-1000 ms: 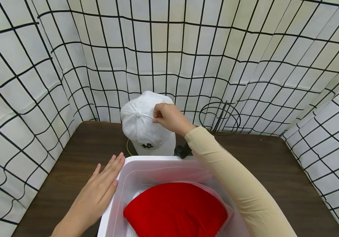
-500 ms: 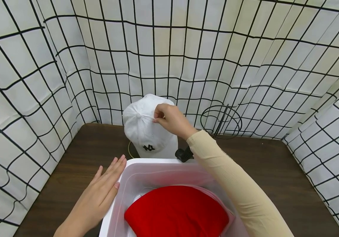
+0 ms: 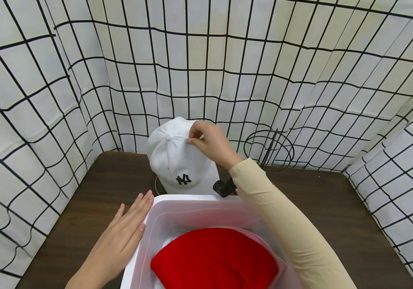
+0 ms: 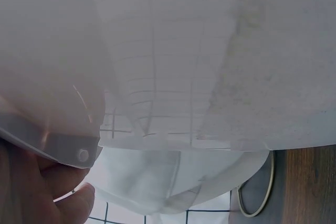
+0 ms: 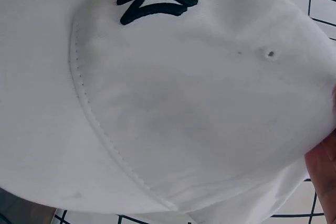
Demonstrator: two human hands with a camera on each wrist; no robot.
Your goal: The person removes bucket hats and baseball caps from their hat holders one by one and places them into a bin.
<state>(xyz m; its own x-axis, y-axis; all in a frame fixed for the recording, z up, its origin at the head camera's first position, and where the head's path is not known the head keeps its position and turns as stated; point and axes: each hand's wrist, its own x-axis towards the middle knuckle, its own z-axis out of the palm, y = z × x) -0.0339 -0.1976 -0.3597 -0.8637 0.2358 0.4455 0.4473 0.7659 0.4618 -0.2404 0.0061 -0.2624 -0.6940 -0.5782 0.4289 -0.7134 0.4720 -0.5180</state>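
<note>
A white baseball cap point(image 3: 177, 160) with a dark embroidered logo stands behind the bin, its brim pointing down toward the bin's far rim. My right hand point(image 3: 211, 142) pinches the crown fabric near the top button between thumb and fingers. In the right wrist view the cap point(image 5: 184, 98) fills most of the picture, with fingertips point(image 5: 323, 171) at the right edge. My left hand point(image 3: 120, 237) lies with straight fingers along the left rim of a white plastic bin point(image 3: 188, 197). Inside that bin is a red fabric item point(image 3: 213, 257), partly cut off by the frame.
A black wire stand point(image 3: 269, 148) is at the back, right of the cap. A small black object point(image 3: 223, 188) sits near the bin's far rim, partly behind my right sleeve. The dark wooden table point(image 3: 322, 208) is enclosed by white grid-patterned walls point(image 3: 206, 52).
The cap has turned slightly, its logo and brim shifting a little to the right, while my right hand keeps its pinch. My left hand stays on the rim; the head view tipped slightly upward.
</note>
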